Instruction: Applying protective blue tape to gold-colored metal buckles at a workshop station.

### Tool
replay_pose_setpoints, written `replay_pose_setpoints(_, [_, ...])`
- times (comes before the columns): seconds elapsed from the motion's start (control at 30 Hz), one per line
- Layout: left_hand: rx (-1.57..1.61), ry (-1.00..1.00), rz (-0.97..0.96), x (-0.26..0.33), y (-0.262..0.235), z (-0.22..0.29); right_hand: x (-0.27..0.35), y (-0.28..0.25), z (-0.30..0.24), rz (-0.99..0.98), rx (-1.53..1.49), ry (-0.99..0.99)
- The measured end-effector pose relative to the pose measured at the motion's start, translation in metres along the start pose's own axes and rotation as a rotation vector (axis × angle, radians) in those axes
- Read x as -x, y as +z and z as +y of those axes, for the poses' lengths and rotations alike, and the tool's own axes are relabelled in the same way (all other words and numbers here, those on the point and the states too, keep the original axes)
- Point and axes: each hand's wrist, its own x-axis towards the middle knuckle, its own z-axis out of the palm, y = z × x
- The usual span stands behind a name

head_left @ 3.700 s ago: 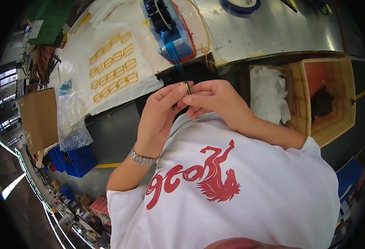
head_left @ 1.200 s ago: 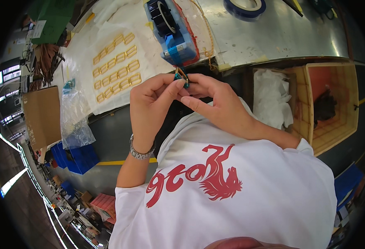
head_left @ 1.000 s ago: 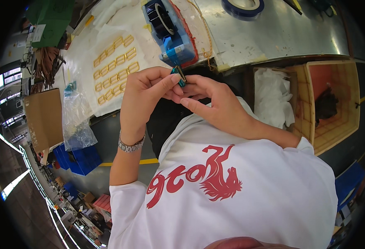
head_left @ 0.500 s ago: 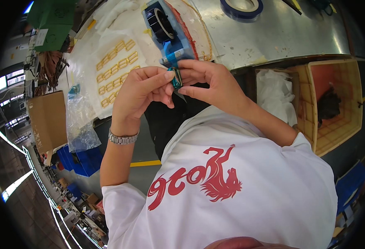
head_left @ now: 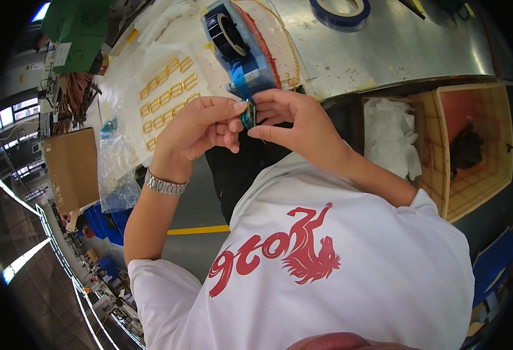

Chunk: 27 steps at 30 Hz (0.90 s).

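My left hand (head_left: 201, 128) pinches a small rectangular metal buckle (head_left: 248, 115) between thumb and fingers, and shiny blue-green film covers part of it. On the buckle's other side my right hand (head_left: 306, 123) curves its fingers and thumb around it, the fingertips at its edge. A strip of blue tape (head_left: 242, 83) runs from the blue-grey tape dispenser (head_left: 262, 70) down to the buckle. Inside the dispenser sits a dark tape roll (head_left: 226, 36). Left of the hands, several gold rectangular buckles (head_left: 169, 92) lie in rows on a white sheet; my left hand hides some of them.
A large blue tape roll (head_left: 341, 13) lies on the metal tabletop (head_left: 396, 49). To the right stand a box of white wrapping (head_left: 391, 137) and a wooden crate (head_left: 478, 198). A cardboard sheet (head_left: 72, 172) and clear plastic bag (head_left: 116, 184) are at the left.
My left wrist and forearm have swung a little to the left. The buckle has turned between my fingers, and the tape strip now shows stretched from the dispenser to it.
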Motion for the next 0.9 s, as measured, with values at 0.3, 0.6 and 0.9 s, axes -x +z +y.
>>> replay_pose_setpoints(0.3, [0.181, -0.063, 0.069, -0.007, 0.003, 0.004, -0.01, 0.002, -0.007, 0.065, 0.168, -0.101])
replay_pose_setpoints(0.6, [-0.436, 0.577, 0.478, 0.022, 0.044, -0.04, -0.009, 0.01, -0.004, 0.143, 0.058, -0.079])
replay_pose_setpoints(0.9, [-1.245, 1.193, 0.799, 0.002, 0.062, -0.07, -0.009, 0.012, -0.007, 0.131, -0.094, 0.032])
